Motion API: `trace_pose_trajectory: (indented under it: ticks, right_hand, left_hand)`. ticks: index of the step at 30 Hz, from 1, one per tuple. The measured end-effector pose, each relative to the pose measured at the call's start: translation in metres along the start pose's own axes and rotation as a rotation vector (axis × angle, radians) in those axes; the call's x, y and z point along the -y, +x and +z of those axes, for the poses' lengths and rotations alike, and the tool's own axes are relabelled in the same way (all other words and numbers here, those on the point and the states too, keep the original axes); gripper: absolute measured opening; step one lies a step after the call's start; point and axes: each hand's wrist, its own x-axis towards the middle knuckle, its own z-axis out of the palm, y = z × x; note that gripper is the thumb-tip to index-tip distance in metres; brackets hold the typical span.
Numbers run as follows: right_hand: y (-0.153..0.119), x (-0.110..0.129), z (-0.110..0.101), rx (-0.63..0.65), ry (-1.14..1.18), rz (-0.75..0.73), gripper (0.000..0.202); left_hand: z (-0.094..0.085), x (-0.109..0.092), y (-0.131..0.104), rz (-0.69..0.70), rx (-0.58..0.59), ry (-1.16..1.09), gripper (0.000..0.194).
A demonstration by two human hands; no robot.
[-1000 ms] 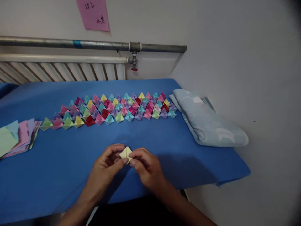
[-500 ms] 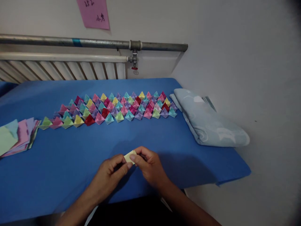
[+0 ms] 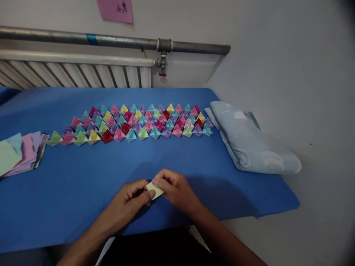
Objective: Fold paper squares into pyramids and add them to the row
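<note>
Shifted since the earlier frame, the right thumb (image 3: 156,182) bares more of the pale-yellow folded paper piece (image 3: 157,191), pinched between the fingers of left hand (image 3: 129,199) and right hand (image 3: 179,190), probably to steady creases too small to read

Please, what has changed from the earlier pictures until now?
The yellow paper has come slightly nearer and went from showing as a point-up diamond to a slanted oblong. The left hand and right hand still hold it; nothing was let go. The folded paper rows, sheet stack and folded cloth stayed in place.
</note>
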Motion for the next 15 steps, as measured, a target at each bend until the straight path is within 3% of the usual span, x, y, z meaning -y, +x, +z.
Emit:
trace_pose_trajectory:
  ticks: [3,5,9,12,15]
  right_hand:
    - [0.004,-0.001,-0.001,-0.015,-0.057,0.026,0.01]
    - [0.005,-0.002,0.0,-0.026,-0.187,-0.007,0.004]
    - [0.003,-0.005,0.004,0.045,-0.515,-0.17,0.009]
    - [0.003,-0.008,0.011,0.106,-0.635,-0.236,0.011]
    - [0.004,-0.01,0.016,0.11,-0.84,-0.278,0.008]
  left_hand:
    - [0.0,0.004,0.0,-0.074,-0.034,0.023,0.036]
    - [-0.003,0.009,-0.002,-0.037,-0.108,0.152,0.032]
    - [-0.011,0.02,-0.009,0.398,-0.421,0.548,0.013]
    - [-0.013,0.03,-0.013,0.623,-0.381,0.734,0.015]
    - [-0.011,0.043,-0.013,0.687,-0.384,0.837,0.016]
